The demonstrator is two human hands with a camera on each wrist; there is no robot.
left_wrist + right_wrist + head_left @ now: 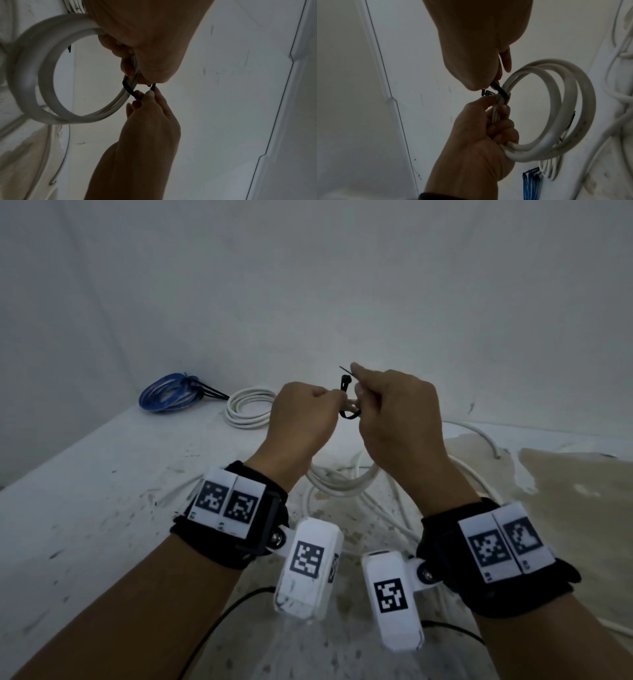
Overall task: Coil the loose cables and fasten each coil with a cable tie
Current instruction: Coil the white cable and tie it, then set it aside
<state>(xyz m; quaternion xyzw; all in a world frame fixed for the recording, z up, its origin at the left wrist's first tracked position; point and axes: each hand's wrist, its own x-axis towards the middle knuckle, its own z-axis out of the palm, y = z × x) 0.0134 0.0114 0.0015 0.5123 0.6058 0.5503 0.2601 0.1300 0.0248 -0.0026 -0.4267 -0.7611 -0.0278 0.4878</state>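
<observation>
From the head view, the left hand [301, 414] is clenched around a white coil [342, 474] that hangs below both wrists, and the right hand [397, 412] pinches a black cable tie [346, 395] just between the two hands; I think the coil is lifted so the tie can go around the bundle freely. Beyond the left hand lie a blue coil [168, 393], already tied, and a second white coil [248, 407]; loose white cable [479, 436] lies beyond the right hand. From the left wrist view, the tie loops around the strands just under the gripping fingers [126, 67], and the right fingertips [149, 94] hold its end. From the right wrist view, the left fist keeps the turns together beside the tie, which seems not yet tightened.
</observation>
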